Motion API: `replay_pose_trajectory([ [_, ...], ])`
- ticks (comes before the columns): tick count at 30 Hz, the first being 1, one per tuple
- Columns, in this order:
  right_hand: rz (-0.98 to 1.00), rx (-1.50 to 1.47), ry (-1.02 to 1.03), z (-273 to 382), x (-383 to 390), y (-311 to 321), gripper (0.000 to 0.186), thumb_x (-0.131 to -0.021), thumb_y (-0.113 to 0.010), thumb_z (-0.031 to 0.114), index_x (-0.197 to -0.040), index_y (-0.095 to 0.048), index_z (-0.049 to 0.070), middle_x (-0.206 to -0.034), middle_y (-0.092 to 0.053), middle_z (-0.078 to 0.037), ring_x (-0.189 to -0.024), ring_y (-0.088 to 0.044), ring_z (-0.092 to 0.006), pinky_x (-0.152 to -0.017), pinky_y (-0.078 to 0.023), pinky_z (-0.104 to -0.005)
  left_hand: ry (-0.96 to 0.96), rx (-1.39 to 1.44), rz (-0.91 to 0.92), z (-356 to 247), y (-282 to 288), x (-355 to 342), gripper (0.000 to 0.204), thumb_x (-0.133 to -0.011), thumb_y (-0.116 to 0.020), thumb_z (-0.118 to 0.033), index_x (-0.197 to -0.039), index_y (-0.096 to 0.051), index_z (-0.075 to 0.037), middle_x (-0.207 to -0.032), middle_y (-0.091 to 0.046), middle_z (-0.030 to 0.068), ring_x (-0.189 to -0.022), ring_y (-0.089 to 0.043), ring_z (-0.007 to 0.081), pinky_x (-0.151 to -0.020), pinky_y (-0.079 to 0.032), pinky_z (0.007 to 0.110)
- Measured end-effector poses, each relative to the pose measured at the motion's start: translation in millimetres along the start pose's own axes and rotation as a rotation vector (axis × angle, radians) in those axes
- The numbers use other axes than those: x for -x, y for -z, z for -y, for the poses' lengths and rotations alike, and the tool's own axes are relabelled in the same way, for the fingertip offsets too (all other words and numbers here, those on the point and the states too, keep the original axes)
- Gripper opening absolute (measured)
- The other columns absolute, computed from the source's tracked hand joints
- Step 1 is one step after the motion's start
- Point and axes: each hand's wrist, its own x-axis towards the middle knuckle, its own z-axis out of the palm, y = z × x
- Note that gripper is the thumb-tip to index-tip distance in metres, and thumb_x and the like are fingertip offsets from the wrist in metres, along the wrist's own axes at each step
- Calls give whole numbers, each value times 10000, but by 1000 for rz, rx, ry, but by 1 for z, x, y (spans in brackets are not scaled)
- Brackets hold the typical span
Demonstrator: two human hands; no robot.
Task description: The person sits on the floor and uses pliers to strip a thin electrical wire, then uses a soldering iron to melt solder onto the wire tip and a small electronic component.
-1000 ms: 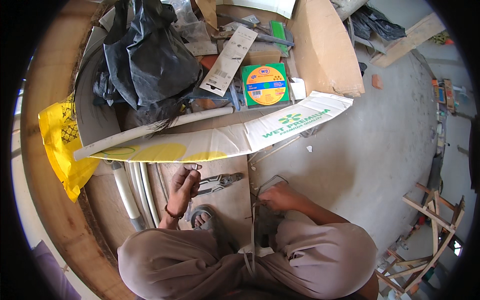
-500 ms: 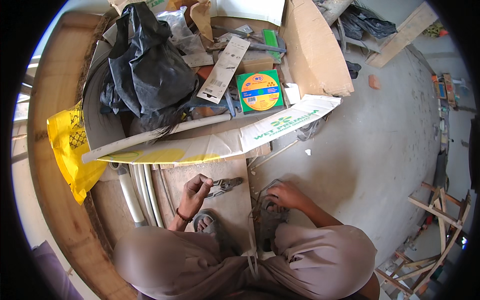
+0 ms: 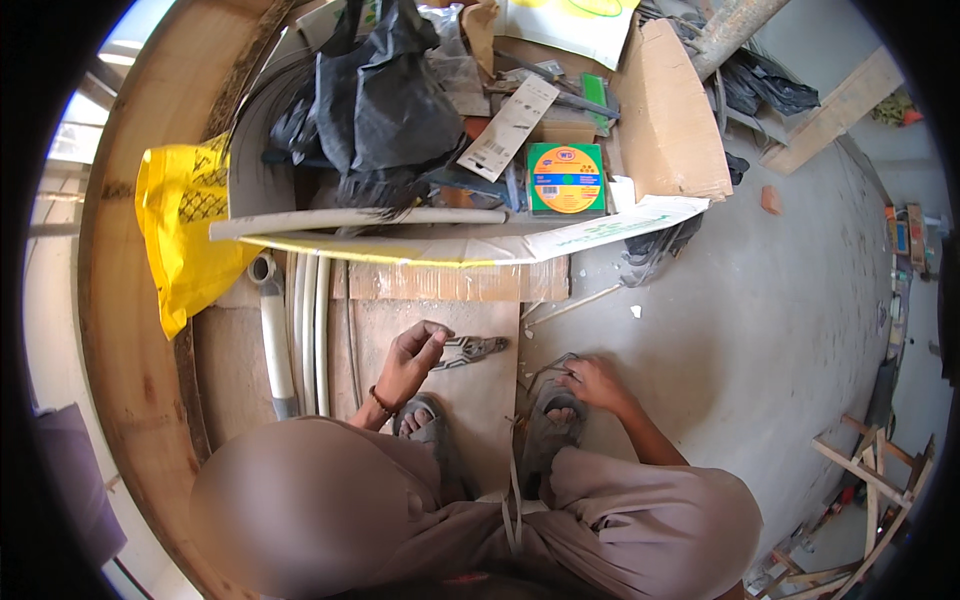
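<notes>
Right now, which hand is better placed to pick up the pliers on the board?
Probably the left hand: it appears right beside the handle end of the pliers. The right hand is farther off, near the right sandal.

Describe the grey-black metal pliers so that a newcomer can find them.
Start at the large brown cardboard box. Below it, on the brown board, the pliers lie just right of the left hand. Unlike the long white pipes, they are short and dark.
</notes>
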Motion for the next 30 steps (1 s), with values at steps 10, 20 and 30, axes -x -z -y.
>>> replay_pose_trajectory([
  [10, -66, 25, -120, -19, 58, 3, 306, -876, -692, 319, -810, -633, 26, -749, -631, -213, -743, -626, -410, -643, -472, -486, -17, 37, 155, 17, -3, 4, 206, -997, -612, -249, -912, -609, -61, -733, -541, -66, -663, -449, 25, -599, -382, 208],
  [20, -320, -143, -115, -9, 54, 16, 217, -908, -618, 187, -1028, -601, 7, -873, -656, -238, -812, -628, -439, -705, -493, -477, -45, -101, 121, 55, -4, 8, 314, -971, -659, -294, -780, -597, -52, -668, -524, -53, -621, -425, 33, -560, -356, 222],
  [30, -216, -681, -34, 51, -2, 35, 177, -926, -614, 57, -1079, -622, -30, -961, -635, -118, -778, -641, -203, -737, -527, -320, 31, -97, 46, 67, -14, 14, 177, -986, -588, -199, -982, -672, -42, -717, -544, -30, -599, -457, 51, -549, -405, 236],
])
